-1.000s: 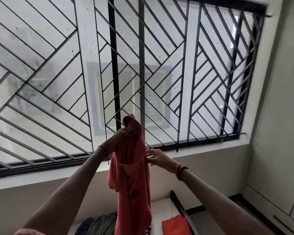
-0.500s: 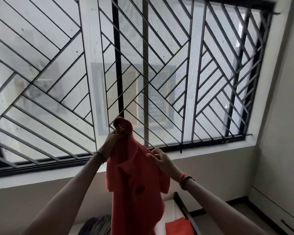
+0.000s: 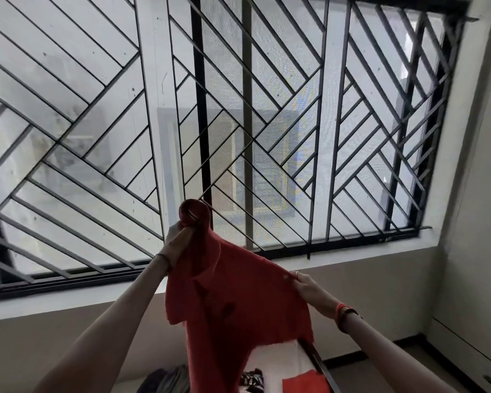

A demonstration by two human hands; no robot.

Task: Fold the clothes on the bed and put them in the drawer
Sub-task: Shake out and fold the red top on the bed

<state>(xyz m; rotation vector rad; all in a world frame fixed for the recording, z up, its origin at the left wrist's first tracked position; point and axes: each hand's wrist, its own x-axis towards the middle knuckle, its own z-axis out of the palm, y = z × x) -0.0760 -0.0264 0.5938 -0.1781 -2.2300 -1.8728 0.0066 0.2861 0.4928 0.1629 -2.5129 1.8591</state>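
Note:
A red garment (image 3: 236, 304) hangs in the air in front of the window, stretched between my two raised hands. My left hand (image 3: 179, 242) grips its bunched upper end, which curls into a loop above my fingers. My right hand (image 3: 306, 287) pinches the garment's right edge, lower and further right. The cloth drapes down past the bottom of the view. Below it lies the bed (image 3: 278, 361) with a white sheet, only partly seen.
On the bed lie a dark grey garment (image 3: 165, 381), a black-and-white patterned piece (image 3: 251, 378) and a red folded cloth (image 3: 305, 382). The bed's dark frame edge (image 3: 318, 361) runs at right. A barred window (image 3: 238, 123) fills the wall; white cabinet fronts (image 3: 471, 361) stand at right.
My right hand has taken hold of the garment's edge and pulled it out to the right, spreading the cloth wide. My left hand stays high on the bunched end.

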